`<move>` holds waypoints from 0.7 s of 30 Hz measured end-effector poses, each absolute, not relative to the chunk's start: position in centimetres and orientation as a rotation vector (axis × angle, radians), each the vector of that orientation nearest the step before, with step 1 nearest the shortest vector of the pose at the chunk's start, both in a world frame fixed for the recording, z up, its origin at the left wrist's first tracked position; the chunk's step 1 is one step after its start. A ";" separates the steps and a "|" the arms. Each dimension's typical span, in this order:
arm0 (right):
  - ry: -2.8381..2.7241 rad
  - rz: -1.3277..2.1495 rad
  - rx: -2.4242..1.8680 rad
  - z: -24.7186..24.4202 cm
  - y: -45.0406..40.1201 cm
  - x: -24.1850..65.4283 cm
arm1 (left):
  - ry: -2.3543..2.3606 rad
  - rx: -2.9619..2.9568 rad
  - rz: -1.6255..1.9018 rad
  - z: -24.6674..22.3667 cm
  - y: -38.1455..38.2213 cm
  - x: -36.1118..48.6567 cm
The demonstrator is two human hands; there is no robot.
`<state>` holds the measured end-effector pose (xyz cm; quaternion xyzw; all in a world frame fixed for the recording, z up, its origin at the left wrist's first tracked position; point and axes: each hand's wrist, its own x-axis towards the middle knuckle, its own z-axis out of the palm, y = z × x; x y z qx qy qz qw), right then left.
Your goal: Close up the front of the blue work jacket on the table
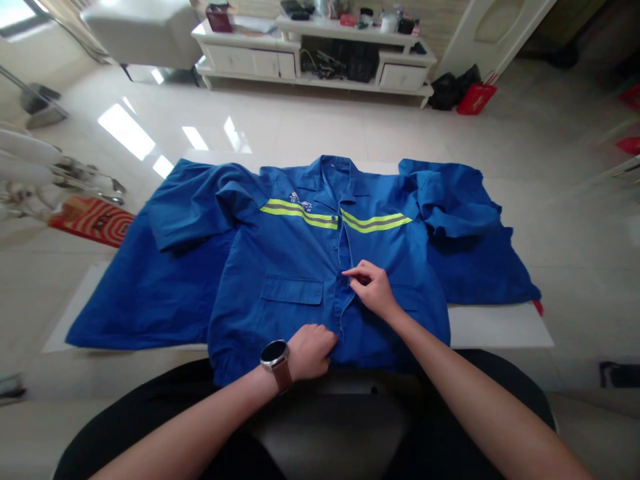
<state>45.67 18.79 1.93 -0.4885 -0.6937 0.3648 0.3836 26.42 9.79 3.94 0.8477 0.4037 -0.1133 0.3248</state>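
Observation:
A blue work jacket [300,253] with yellow-and-grey reflective stripes lies front side up, collar away from me, its sleeves folded out to the sides. More blue cloth [165,293] is spread beneath it at left and right. My left hand [313,350], with a watch on the wrist, is closed at the jacket's lower hem beside the front opening; its fingertips are hidden. My right hand [369,287] is at the front placket, thumb and index finger curled near a button, the index fingertip on the placket edge. Whether it pinches any cloth is too small to tell.
The jacket lies on a low white table [500,327]. Beyond it stands a white cabinet [240,60] with small items on top. A red bag [476,98] is on the floor at the back right, a patterned red bag [95,221] at the left.

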 end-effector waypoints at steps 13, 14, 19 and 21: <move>-2.214 0.809 -1.567 0.3 18.3 45.8 | 1.079 1.923 -0.077 3.3 13.2 25.4; -2.219 0.771 -1.594 0.5 18.4 45.8 | 1.203 2.048 0.053 3.5 14.1 25.0; -2.236 0.707 -1.777 2.8 19.5 46.4 | 1.570 2.269 -0.015 2.3 15.8 24.2; -2.235 0.727 -1.872 3.4 19.9 46.8 | 1.612 2.219 -0.144 1.4 15.4 24.6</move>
